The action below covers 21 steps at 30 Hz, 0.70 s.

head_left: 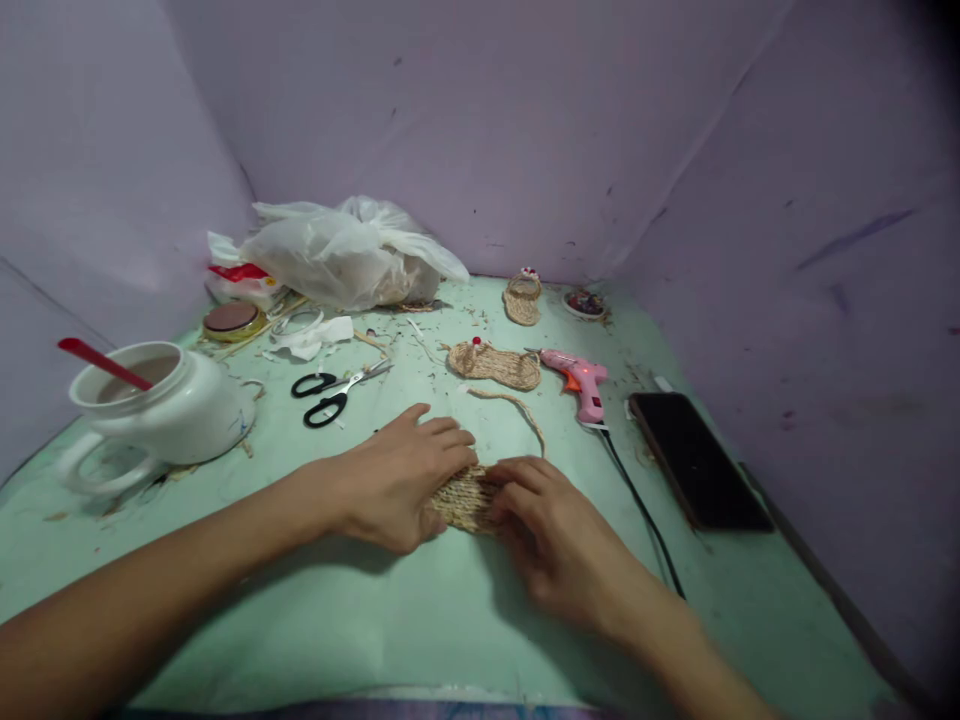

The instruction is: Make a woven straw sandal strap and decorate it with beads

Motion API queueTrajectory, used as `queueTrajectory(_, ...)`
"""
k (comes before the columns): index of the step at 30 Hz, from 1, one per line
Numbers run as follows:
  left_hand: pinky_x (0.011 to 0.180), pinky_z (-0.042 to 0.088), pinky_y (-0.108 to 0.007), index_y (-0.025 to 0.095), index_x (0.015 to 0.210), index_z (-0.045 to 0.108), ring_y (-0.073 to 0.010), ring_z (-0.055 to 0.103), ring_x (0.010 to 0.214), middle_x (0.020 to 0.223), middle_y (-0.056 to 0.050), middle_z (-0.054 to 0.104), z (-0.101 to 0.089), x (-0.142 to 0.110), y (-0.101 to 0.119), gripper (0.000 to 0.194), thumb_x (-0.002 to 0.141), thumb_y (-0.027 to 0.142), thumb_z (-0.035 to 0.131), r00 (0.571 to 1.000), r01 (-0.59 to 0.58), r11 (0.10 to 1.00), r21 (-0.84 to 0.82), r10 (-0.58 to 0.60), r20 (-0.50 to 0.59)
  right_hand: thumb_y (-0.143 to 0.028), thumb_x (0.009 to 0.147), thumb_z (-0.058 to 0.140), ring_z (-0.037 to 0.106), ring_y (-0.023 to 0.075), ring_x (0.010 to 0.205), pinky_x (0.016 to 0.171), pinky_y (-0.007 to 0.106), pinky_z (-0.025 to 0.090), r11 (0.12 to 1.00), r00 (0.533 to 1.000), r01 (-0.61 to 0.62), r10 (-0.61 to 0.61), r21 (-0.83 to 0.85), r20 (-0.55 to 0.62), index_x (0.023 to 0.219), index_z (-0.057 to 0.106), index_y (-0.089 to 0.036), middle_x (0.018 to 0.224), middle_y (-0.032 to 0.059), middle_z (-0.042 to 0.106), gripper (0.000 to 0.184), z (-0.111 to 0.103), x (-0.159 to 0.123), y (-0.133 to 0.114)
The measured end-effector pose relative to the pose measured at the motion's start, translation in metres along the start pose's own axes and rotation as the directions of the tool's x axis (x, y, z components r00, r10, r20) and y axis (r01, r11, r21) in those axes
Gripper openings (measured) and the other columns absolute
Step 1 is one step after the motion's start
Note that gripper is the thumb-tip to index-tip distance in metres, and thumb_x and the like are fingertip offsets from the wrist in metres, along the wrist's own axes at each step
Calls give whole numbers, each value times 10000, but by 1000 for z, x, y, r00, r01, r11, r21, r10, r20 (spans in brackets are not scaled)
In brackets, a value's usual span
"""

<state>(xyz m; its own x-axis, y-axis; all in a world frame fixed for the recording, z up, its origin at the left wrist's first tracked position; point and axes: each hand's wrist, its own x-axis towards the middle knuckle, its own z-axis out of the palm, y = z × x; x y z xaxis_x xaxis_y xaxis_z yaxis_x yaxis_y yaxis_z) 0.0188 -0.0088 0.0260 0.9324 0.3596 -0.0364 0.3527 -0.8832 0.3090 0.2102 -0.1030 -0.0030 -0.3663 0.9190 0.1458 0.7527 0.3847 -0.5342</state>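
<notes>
A small flat sole of coiled straw rope (466,500) lies low over the table between my hands. My left hand (397,482) holds its left end, fingers along the far edge and thumb at the near edge. At the right end, the bent fingers of my right hand (551,520) grip the sole, and they hide that end. A loose braided cord (525,408) curves away on the table beyond my right hand. Farther back lies a similar straw slipper (495,366) with a red bead. The tip of a pink glue gun (581,378) is close to that slipper.
Black-handled scissors (330,393) lie left of centre, near a white mug (169,405) with a red stick in it. A tied plastic bag (345,255), a small straw slipper (522,298) and a bead dish (583,304) stand behind. A phone (697,460) and black cable (645,510) are at right.
</notes>
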Motion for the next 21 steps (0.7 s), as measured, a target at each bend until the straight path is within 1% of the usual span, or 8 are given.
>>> queueTrajectory(2,1009,261,-508,188,1029,565,-288,532,1076,1137,-102,603,5,2,5,365,677,255,636,999,54,999,0,-54,0,-87,664,612,491,238,1088,917,404,427,996,999,10,-6,87,-53,840,571,-185,1160,106,552,206,7,0,0)
queueTrajectory(3,1004,262,-509,189,977,581,-278,549,1037,1092,-91,617,6,3,7,307,681,250,635,997,74,997,2,-74,3,-125,665,634,476,247,1120,933,417,420,994,997,22,-14,109,-76,850,569,-186,1191,116,534,205,12,2,-1)
queueTrajectory(5,997,262,-511,191,882,603,-262,572,972,1000,-67,641,8,3,8,204,686,237,633,996,87,996,10,-87,27,-142,677,626,485,252,1120,932,431,423,992,992,42,-28,118,-120,842,568,-188,1179,124,545,181,23,5,1)
queueTrajectory(7,987,271,-508,190,825,617,-253,585,926,928,-54,657,7,4,8,139,692,233,630,996,75,997,24,-76,53,-121,679,593,515,246,1084,913,425,442,990,984,66,-44,122,-172,861,574,-186,1142,124,572,194,31,7,3)
queueTrajectory(10,978,282,-504,181,834,633,-257,592,900,901,-64,674,5,6,7,150,698,244,629,996,53,996,65,-58,70,-126,696,576,532,250,1067,916,434,446,987,965,119,-89,111,-246,930,593,-181,1093,121,612,240,36,8,6)
queueTrajectory(14,985,283,-487,173,893,648,-254,585,902,912,-77,677,7,8,5,202,715,262,609,995,37,996,86,-44,84,-146,765,565,557,238,1016,935,436,427,987,956,150,-128,64,-262,892,610,-179,980,95,664,139,37,7,4)
queueTrajectory(17,989,280,-474,168,800,658,-249,556,889,845,-84,659,10,10,6,140,730,245,565,998,12,994,112,-19,63,-122,767,537,581,224,938,931,439,410,992,956,128,-118,20,-268,822,608,-173,919,87,673,103,38,9,-1)
queueTrajectory(21,929,333,-457,157,706,649,-246,511,826,760,-96,618,15,11,8,125,697,231,549,1000,-13,991,132,11,19,-105,732,510,573,217,837,804,393,455,997,958,62,-45,52,-282,728,587,-174,802,76,637,103,42,14,-6)
